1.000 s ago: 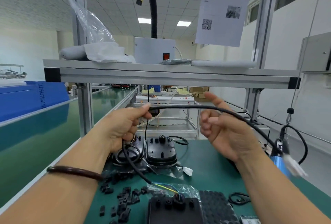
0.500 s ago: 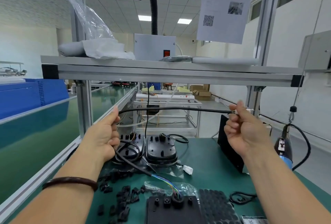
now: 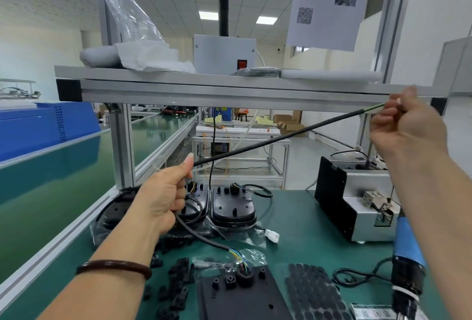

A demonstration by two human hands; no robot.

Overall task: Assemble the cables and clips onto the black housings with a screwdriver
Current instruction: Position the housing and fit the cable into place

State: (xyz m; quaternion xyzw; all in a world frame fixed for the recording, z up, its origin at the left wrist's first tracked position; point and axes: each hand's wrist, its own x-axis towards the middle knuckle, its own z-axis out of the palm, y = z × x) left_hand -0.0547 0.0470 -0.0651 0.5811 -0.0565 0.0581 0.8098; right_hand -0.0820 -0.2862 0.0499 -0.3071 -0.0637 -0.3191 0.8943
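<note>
I note the black cable (image 3: 281, 138) taut, slanting up from my left hand (image 3: 163, 199) to my right hand (image 3: 406, 128). Two rear housings (image 3: 233, 207) sit side by side. A front housing (image 3: 240, 296) lies flat, with black clips (image 3: 176, 276) scattered to its left. The blue screwdriver (image 3: 407, 250) is near-vertical at the right.

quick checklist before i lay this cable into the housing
1. Cable gripped at both ends: ok, left hand pinches it and right hand holds the wire end.
2. Cable straight between the hands: ok, taut, no kinks.
3. Housing in reach: ok, it lies on the mat at the front.
4. Clips at hand: ok, loose on the mat left of the housing.
5. Hand free for the screwdriver: not ok, both hold the cable.
6. Wire end intact: cannot tell, blurred.
</note>
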